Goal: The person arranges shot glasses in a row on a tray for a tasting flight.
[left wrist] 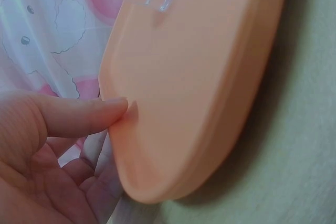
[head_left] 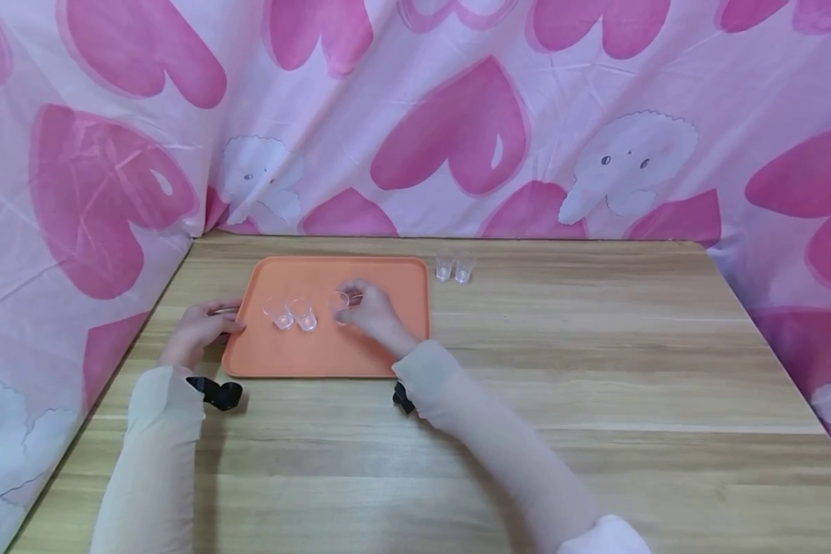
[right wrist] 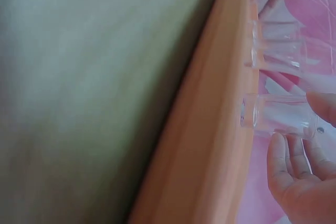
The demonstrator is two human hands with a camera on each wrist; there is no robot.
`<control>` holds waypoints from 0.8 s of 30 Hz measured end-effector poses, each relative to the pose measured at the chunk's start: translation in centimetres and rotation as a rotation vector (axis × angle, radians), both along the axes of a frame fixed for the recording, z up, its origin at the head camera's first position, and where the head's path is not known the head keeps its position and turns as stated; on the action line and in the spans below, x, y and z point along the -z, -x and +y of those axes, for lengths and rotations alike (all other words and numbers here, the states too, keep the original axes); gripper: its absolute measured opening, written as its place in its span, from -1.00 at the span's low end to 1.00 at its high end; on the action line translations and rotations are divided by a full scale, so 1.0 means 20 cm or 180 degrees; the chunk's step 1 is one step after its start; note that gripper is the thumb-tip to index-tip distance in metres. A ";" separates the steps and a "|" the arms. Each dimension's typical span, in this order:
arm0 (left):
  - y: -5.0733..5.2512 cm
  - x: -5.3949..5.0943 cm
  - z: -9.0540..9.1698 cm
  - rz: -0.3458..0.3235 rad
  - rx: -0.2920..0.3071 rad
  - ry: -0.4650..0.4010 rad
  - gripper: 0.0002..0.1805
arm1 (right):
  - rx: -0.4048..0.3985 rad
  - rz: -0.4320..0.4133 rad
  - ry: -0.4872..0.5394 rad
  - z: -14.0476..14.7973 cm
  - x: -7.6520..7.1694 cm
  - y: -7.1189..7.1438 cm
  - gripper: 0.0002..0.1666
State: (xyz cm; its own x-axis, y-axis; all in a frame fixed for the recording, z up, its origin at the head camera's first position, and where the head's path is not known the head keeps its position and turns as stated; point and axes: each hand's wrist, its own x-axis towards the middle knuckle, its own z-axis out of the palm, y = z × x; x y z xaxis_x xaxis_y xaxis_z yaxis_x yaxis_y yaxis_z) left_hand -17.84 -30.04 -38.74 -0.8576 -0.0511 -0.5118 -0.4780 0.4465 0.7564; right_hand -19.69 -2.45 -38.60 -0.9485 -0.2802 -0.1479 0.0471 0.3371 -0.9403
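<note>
An orange tray (head_left: 325, 362) lies on the table. My left hand (head_left: 199, 329) grips its left edge; in the left wrist view the thumb (left wrist: 86, 116) presses over the rim, the other fingers curled outside it. With thumb and fingers, my right hand (head_left: 377, 314) holds a clear plastic cup (right wrist: 281, 114) near its mouth, upright over the tray. Left of it, two more clear cups, a left one (head_left: 282, 317) and a right one (head_left: 305, 317), stand side by side on the tray. Whether the held cup's base touches the tray is hard to tell.
Two clear cups, one (head_left: 444, 268) beside another (head_left: 463, 268), stand on the wooden table (head_left: 595, 369) just past the tray's far right corner. A pink heart-patterned curtain (head_left: 450, 131) hangs behind the table and along both sides.
</note>
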 end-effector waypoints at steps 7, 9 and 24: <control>0.00 0.00 0.00 -0.0040 -0.0016 0.0045 -0.22 | -0.0044 0.0003 -0.0114 -0.05 0.01 -0.02 -0.51; 0.00 0.00 0.00 -0.0046 -0.0019 0.0056 -0.23 | -0.0063 0.0020 -0.0143 -0.06 0.02 -0.02 -0.51; 0.00 0.00 0.00 -0.0051 -0.0037 0.0018 -0.22 | -0.0112 0.0003 -0.0126 -0.09 0.02 -0.04 -0.48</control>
State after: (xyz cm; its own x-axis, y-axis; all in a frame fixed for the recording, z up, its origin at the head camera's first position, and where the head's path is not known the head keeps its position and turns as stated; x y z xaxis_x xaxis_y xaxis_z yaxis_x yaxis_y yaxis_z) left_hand -17.85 -30.00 -38.74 -0.8486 -0.0639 -0.5251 -0.4953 0.4450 0.7461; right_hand -18.79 -4.23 -38.90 -0.9383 -0.3074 -0.1587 0.0337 0.3756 -0.9262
